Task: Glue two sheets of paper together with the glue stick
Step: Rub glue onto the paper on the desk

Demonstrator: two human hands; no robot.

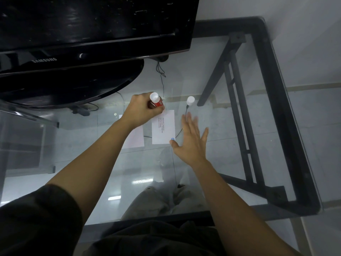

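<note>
My left hand (141,109) is shut on a red and white glue stick (156,101), whose lower end presses on the top left corner of a white sheet with printed lines (163,127). A second white sheet (134,138) lies just left of it, partly under my left forearm. My right hand (191,139) is open with spread fingers beside the printed sheet's right edge, its thumb at the sheet's lower right corner. The glue stick's white cap (190,100) stands upright on the glass beyond my right hand.
Everything rests on a glass tabletop with a black frame (276,89). A black monitor (83,34) on a wide stand fills the far left. A thin black cable (162,78) runs down from it under the glass. My legs show through the glass below.
</note>
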